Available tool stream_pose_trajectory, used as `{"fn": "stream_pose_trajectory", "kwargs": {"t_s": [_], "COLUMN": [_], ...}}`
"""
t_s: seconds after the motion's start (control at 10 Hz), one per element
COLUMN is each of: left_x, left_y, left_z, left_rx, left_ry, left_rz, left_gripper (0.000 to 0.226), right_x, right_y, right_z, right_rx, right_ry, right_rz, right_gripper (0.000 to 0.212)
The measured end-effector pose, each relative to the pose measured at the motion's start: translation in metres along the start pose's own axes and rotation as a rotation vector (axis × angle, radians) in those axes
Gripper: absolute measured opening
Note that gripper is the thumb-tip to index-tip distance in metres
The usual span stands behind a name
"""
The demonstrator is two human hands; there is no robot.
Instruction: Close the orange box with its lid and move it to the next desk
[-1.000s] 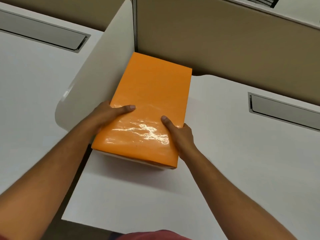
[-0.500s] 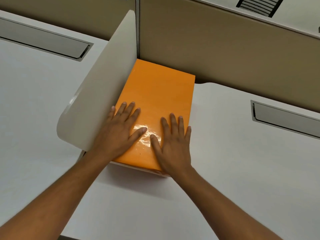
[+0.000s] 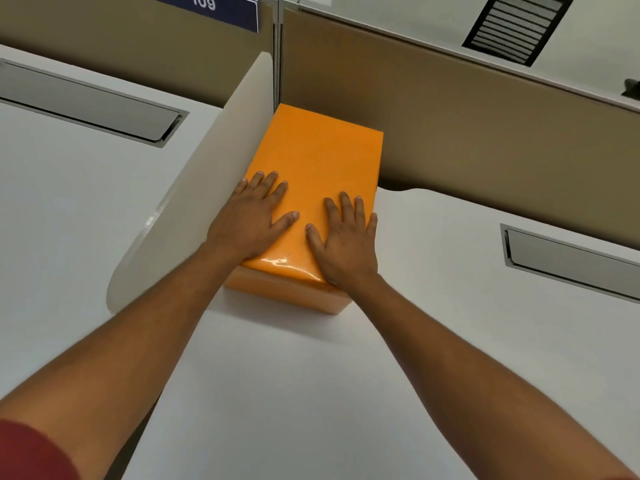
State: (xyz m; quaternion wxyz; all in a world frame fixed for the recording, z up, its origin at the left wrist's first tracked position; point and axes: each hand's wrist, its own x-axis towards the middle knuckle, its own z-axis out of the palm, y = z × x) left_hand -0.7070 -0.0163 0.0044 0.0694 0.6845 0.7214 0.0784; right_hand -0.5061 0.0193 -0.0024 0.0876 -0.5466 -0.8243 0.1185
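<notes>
1. Hidden: your hands cover the near half of the lid (image 3: 322, 157); the box (image 3: 294, 289) under it shows only as a paler near side. Its left side sits behind the divider (image 3: 194, 188), and you can't tell whether it touches the panel. The far end is out of sight against the partition (image 3: 467, 133).
2. Cut off: the blue sign (image 3: 214, 10) at the top edge shows only "109". The red sleeve (image 3: 27, 452) is clipped at bottom left. The right-hand desk slot (image 3: 571, 261) runs off frame. A small dark item at the far right edge is too small to identify.
3. Box: orange, rectangular, with a glossy lid showing glare at the near edge. The lid is seated flush all along the visible near side, no gap seen. The box stands on the right desk (image 3: 450, 341), in the back left corner, beside the divider and up against the partition.
4. Left hand (image 3: 247, 225): flat, palm down on the lid's near left, fingers spread wide, gripping nothing.
5. Right hand (image 3: 346, 247): flat, palm down on the near right, fingers loosely together, thumb out, gripping nothing. Your thumbs are near each other, not touching.
6. Counts: one box, one lid, two hands, two desks with the left desk (image 3: 69, 209) past the divider, two slots with the left slot (image 3: 90, 105) in full view, one divider, one sign, one ceiling vent (image 3: 516, 27).
</notes>
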Motion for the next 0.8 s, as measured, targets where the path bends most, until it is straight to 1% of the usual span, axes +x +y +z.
{"fn": "stream_pose_trajectory", "kwargs": {"t_s": [0.3,0.6,0.7,0.8], "left_x": [0.036,0.043,0.039,0.033], "left_y": [-0.012,-0.010,-0.003,0.009], "left_z": [0.000,-0.002,-0.010,-0.016], "left_rx": [0.011,0.037,0.098,0.149], "left_ry": [-0.006,0.006,0.039,0.074], "left_rz": [-0.015,-0.028,-0.038,-0.008], "left_gripper": [0.082,0.080,0.079,0.079], "right_x": [0.041,0.048,0.046,0.043], "right_y": [0.005,0.005,0.007,0.012], "right_z": [0.002,0.000,-0.003,-0.013], "right_rx": [-0.002,0.030,0.162,0.334], "right_ry": [0.001,0.003,0.044,0.161], "right_rz": [-0.011,-0.010,-0.025,0.001], "right_gripper": [0.075,0.074,0.075,0.071]}}
